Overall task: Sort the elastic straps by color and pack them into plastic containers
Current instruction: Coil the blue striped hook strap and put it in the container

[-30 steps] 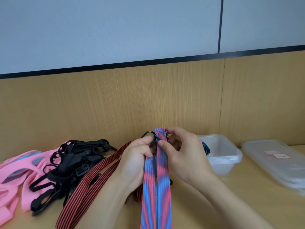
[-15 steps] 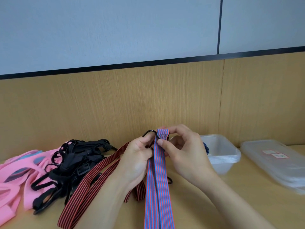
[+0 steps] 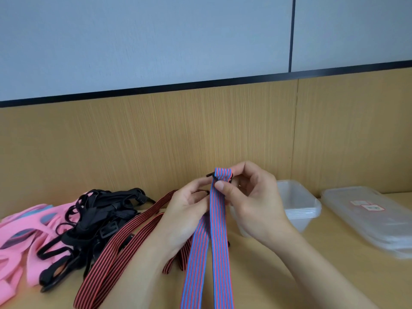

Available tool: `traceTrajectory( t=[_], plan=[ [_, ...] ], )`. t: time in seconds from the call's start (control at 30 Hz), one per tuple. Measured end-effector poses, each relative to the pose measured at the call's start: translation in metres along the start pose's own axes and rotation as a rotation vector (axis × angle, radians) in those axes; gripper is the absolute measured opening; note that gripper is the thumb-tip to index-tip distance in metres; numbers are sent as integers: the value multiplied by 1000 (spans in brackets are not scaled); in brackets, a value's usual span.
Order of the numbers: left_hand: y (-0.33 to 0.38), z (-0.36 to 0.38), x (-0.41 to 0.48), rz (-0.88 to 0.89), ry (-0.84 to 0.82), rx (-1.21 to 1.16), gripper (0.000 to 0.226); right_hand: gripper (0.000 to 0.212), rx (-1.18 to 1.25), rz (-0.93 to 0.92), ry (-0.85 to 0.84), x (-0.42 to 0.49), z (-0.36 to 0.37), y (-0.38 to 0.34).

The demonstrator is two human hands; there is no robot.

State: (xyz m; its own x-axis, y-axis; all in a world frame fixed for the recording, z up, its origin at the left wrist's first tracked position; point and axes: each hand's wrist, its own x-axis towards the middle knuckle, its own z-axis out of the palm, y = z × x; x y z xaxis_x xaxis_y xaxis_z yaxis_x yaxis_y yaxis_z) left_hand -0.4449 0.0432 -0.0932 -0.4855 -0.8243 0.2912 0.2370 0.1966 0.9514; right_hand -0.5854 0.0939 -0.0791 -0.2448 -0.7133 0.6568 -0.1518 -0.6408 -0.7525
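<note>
The bare left forearm (image 3: pixel 133 275) and bare right forearm (image 3: pixel 312 268) rise from the bottom edge and converge at lower centre of the frame. The left hand (image 3: pixel 186 210) has its fingers curled inward and pinches the left edge of the folded blue-and-red striped elastic strap (image 3: pixel 219 221). The right hand (image 3: pixel 252 202) pinches the strap just below the fold, its thumb flat on the front and its forefinger arched over the top.

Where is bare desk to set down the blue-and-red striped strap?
Largest bare wooden desk: right of the right forearm, in front of the stack of clear plastic containers and the stack of flat clear lids. Narrow strip between those stacks. Left is crowded: pink straps, black straps, red-and-black striped strap. Centre: fingers hold the blue-and-red striped strap.
</note>
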Motion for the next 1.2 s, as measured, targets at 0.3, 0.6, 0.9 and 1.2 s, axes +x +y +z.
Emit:
traceTrajectory(
  t=[0.3,0.6,0.9,1.2],
  plan=[
    [10,-10,0,-88,-116,-162,21,17,16,-51,-51,1,-10,-10],
    [12,-18,2,-131,-122,-376,40,17,-87,-42,-230,-6,-5,-10],
    [8,-18,5,-65,-35,-269,26,28,-155,15,-202,-5,-4,-10],
    [7,-9,4,65,105,-193,33,8,200,424,-179,-3,-3,-11]
  ],
)
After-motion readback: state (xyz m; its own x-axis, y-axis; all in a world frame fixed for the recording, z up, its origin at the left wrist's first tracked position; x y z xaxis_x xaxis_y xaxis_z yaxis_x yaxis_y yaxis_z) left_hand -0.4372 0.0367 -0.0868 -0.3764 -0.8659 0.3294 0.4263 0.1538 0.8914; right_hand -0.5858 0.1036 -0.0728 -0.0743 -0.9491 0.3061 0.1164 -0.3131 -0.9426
